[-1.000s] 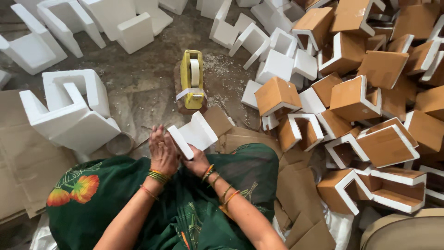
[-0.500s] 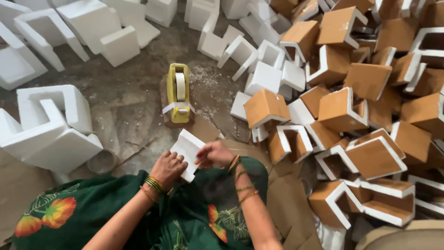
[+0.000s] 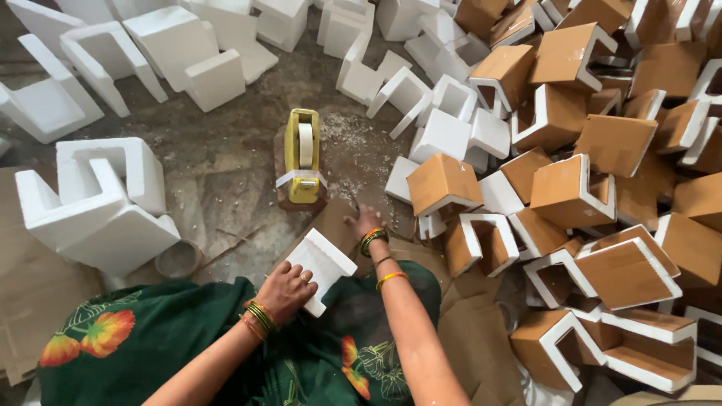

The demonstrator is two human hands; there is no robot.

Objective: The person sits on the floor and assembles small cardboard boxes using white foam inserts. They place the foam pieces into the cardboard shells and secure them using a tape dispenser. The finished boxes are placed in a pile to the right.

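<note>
My left hand (image 3: 288, 289) grips a white foam corner piece (image 3: 325, 263) over my lap, which is covered in green cloth. My right hand (image 3: 366, 223) stretches forward and rests on a brown cardboard sheet (image 3: 335, 222) on the floor, fingers spread and flat. A yellow tape dispenser (image 3: 303, 156) with a white roll stands on the floor just beyond both hands.
A heap of foam corners faced with brown cardboard (image 3: 594, 188) fills the right side. Bare white foam pieces (image 3: 98, 203) lie left and along the far edge (image 3: 218, 53). A roll of tape (image 3: 178, 259) lies by my left knee. Flat cardboard (image 3: 30, 278) is at left.
My right hand has let go of the foam piece and reached forward onto the cardboard sheet. My left hand now holds the foam piece alone, lower over my lap.
</note>
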